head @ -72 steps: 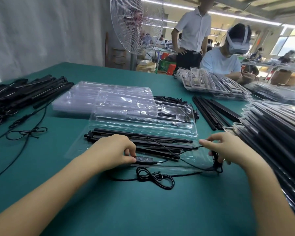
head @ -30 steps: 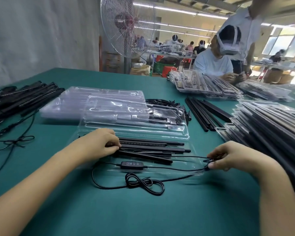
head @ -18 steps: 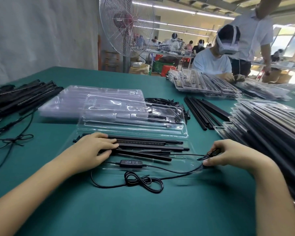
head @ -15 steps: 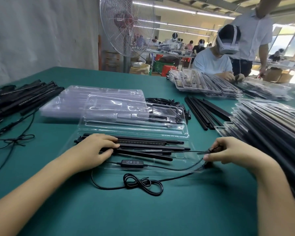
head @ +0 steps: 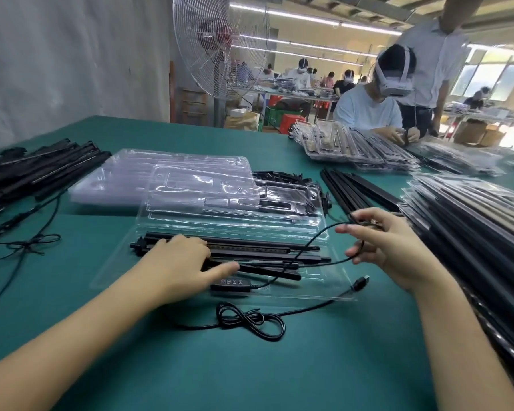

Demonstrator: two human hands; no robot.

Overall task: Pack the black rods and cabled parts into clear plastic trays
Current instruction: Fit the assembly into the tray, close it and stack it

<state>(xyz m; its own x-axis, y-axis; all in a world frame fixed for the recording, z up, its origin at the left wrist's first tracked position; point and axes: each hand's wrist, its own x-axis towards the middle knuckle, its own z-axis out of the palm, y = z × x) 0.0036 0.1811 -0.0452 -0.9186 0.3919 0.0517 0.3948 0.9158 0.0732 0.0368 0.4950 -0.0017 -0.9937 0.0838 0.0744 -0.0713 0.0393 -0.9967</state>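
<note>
Head view looks down on a green table (head: 309, 366), where an open clear tray (head: 116, 271) lies in front of the person. Several black rods (head: 264, 250) lie lengthwise in the tray's near half, and its moulded lid half (head: 220, 197) lies open behind them. The left hand (head: 184, 262) rests flat on the left part of the rods, fingers straight and spread, thumb reaching toward the inline controller (head: 231, 282) at the tray's front edge. The right hand (head: 389, 247) hovers above the tray's right end, its curled fingers pinching a thin black cable (head: 315, 241) that arcs down to the rods and the controller. A plug (head: 361, 282) lies at the tray's front right corner, and a tied coil of cable (head: 250, 320) lies on the table just in front of the tray. Empty trays (head: 116, 179) are stacked behind, loose rods (head: 42, 167) lie far left, and filled trays (head: 472, 226) are piled on the right.
</note>
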